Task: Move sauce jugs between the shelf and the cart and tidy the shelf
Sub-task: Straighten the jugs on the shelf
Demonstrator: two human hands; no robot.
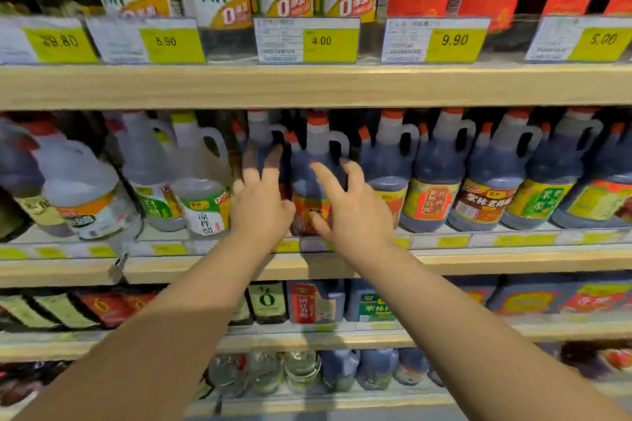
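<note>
- I have both hands raised to the middle board of the light wooden shelf [307,85].
- The dark plastic sauce jug with the red cap and orange label [313,178] stands upright at the front edge of that board, between the two hands.
- Left hand [261,205]: fingers extended, reaching past the jug's left side; not gripping anything that I can see.
- Right hand [355,212]: fingers spread and curved, released, against the jug's right side and partly over its label.
- Clear plastic vinegar jugs [201,181] stand to the left; similar dark jugs [434,174] line the right.
- Yellow price tags [331,41] hang on the board above.
</note>
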